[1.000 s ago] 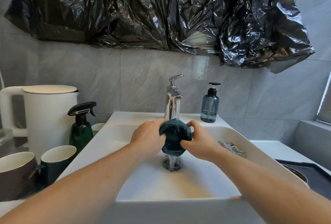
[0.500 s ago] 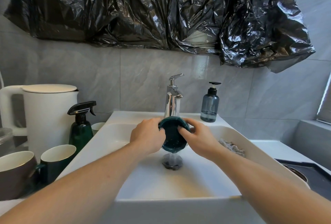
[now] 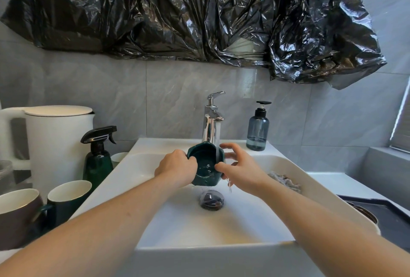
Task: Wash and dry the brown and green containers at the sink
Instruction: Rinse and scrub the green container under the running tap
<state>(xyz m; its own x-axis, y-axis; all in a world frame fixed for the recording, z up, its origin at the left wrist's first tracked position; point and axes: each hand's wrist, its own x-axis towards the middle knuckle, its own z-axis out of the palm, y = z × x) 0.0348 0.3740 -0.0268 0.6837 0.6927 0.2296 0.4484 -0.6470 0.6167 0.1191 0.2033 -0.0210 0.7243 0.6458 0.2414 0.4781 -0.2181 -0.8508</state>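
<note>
A dark green container [image 3: 203, 167] is held over the white sink [image 3: 235, 221], tilted with its opening towards me. Water from the chrome faucet [image 3: 211, 121] runs onto its right rim. My left hand [image 3: 176, 168] grips its left side. My right hand [image 3: 238, 167] is at its right side with fingers spread, the thumb touching the front rim and water dripping off it. On the counter at the left stand a brown mug [image 3: 15, 212] and a green mug [image 3: 66, 199], both white inside.
A white kettle [image 3: 55, 141] and a green spray bottle [image 3: 97, 157] stand left of the sink. A blue soap dispenser [image 3: 257, 130] sits at the back right. A grey cloth [image 3: 286, 181] lies on the right rim. The drain plug [image 3: 211, 200] sits below the container. Black plastic covers the wall above.
The container has been turned so its opening faces me and has risen towards the spout. My right hand's fingers have spread away from it.
</note>
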